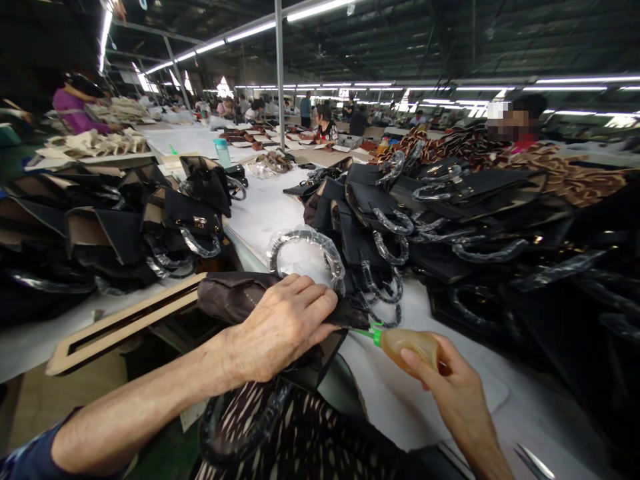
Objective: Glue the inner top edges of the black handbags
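Observation:
My left hand (287, 323) grips the edge of a black handbag (230, 297) just in front of me, its fingers closed over the dark fabric. One plastic-wrapped handle (305, 239) of this bag stands up behind the hand, and another hangs down over my lap. In my right hand (453, 380) is a soft squeeze bottle (407, 347) of amber liquid, held tilted. Its green nozzle points left, with the tip at the bag's edge close to my left fingertips. Whether the tip touches the edge I cannot tell.
A slotted wooden board (125, 323) runs out under the bag to the left. Black handbags crowd the left (185, 217) and the right (380, 200) of the white table (255, 207). Metal scissors or tweezers (534, 461) lie at lower right. A teal-lidded cup (223, 153) stands farther back.

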`<state>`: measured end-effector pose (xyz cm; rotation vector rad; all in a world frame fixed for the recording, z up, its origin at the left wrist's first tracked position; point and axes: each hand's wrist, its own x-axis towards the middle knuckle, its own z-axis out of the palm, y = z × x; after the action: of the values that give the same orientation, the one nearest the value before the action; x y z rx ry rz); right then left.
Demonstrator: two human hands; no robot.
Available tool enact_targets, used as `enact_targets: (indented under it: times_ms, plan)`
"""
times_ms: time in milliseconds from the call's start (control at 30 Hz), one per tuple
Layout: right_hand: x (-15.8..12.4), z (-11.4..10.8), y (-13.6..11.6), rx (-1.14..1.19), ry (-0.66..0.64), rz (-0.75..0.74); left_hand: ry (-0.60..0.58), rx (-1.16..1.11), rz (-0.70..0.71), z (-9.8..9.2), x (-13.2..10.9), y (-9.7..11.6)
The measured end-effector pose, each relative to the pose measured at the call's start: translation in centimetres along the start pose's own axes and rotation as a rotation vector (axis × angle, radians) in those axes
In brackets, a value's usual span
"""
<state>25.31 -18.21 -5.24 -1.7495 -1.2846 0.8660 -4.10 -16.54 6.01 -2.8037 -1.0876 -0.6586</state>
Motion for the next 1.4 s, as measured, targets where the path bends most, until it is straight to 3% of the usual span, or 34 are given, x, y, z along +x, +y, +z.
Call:
enact_targets:
  times_ms: [333,600,1100,1400]
  plan:
    - [0.8,-0.2,-1.9,0.026,0.130,-0.047,0.060,0.001,0.007,0.1,-0.3,0.1]
    - [-0.4,-0.3,-0.6,-0.043,-0.002,0.039,0.137,-0.008,0.027,0.6,-1.0,0.3]
    - [-1.6,-0.2,-1.7,0.005,-0.104,0.121,0.168,-0.017,0.029,0.9,-1.9,0.9]
    - [-0.7,0.4,-0.2,-0.041,-0.036,0.104,0.181,-0.015,0.036,0.8,-1.8,1.1]
